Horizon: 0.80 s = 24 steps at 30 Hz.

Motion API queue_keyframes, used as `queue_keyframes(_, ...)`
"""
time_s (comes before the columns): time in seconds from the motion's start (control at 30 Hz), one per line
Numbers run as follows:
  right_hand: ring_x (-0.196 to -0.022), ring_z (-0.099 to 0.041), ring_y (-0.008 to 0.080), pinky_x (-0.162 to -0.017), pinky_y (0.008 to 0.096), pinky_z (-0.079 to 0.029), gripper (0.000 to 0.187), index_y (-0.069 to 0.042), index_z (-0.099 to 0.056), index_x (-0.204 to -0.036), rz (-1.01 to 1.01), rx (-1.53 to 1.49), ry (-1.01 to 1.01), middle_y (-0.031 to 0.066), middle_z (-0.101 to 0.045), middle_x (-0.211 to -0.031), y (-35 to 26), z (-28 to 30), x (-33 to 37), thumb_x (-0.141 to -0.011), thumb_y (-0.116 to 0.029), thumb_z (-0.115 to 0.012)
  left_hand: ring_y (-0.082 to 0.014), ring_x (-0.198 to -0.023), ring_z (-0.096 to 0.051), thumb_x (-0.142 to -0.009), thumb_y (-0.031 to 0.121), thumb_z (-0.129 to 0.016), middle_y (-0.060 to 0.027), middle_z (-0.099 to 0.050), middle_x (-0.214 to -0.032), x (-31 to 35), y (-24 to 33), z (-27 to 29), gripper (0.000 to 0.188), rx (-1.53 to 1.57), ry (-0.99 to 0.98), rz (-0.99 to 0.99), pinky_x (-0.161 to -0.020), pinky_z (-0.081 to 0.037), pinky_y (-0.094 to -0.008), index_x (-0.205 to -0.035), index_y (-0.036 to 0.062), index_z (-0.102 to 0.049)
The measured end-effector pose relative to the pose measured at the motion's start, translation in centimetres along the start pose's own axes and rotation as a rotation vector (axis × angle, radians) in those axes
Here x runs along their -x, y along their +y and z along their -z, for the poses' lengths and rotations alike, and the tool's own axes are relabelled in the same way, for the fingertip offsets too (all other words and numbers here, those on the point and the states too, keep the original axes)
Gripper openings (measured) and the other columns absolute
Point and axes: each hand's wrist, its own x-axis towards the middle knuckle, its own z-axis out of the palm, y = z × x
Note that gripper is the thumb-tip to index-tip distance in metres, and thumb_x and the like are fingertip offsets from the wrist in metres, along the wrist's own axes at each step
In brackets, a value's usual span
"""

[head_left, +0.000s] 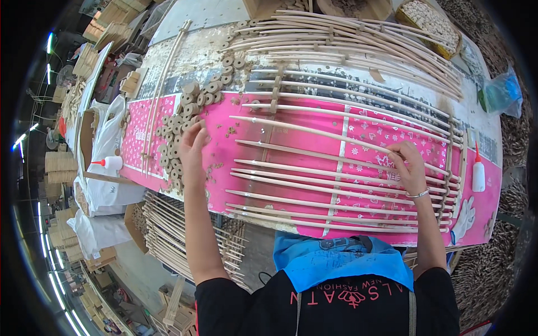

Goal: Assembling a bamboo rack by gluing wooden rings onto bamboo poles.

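Note:
Long, thin wooden rods (314, 150) with tapered left ends lie side by side across a pink patterned sheet. My right hand (407, 168) is closed on one wooden rod (314, 131) toward its right part, with thumb and fingertips at the wood. Over at the left, my left hand (193, 147) is beside a heap of small round wooden discs (172, 137) with centre holes. Its fingers are bent together; what they hold, if anything, is hidden. Wooden discs (448, 159) sit in a row near the rods' right ends, and a strip crosses under their left parts.
More rods (358, 42) lie bundled at the far side, by a basket of pale pieces (428, 25). White bottles with red tips stand right (478, 173) and left (111, 162). A white glove (464, 218) lies near the right edge. Stacked rods (168, 235) are below, left.

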Motion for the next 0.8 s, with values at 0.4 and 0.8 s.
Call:
queue_keyframes(0.4, -0.082, -0.06, 0.0235, -0.073, 0.0343, -0.048, 0.012, -0.002, -0.073, -0.106, 0.014, -0.033, -0.01, 0.0088, -0.061, -0.088, 0.1, -0.6, -0.6, -0.096, -0.008, -0.069, -0.0166, -0.1, -0.07, -0.107, 0.018, -0.062, -0.0093, -0.073, -0.111, 2.0, 1.1, -2.5, 0.027, 0.734, -0.305, 0.275, -0.092, -0.058, -0.031, -0.126, -0.0013, -0.066)
queue_keyframes(0.8, -0.083, -0.061, 0.0243, -0.073, 0.0352, -0.049, 0.013, -0.001, -0.072, -0.106, 0.055, 0.002, -0.007, 0.0102, -0.063, -0.09, -0.2, 0.2, -0.5, -0.094, -0.005, -0.068, -0.0138, -0.093, -0.07, -0.105, 0.02, -0.066, -0.0067, -0.074, -0.105, 2.5, 1.8, -3.0, 0.024, 0.66, -0.33, 0.33, -0.086, -0.059, -0.0291, -0.12, 0.0012, -0.069)
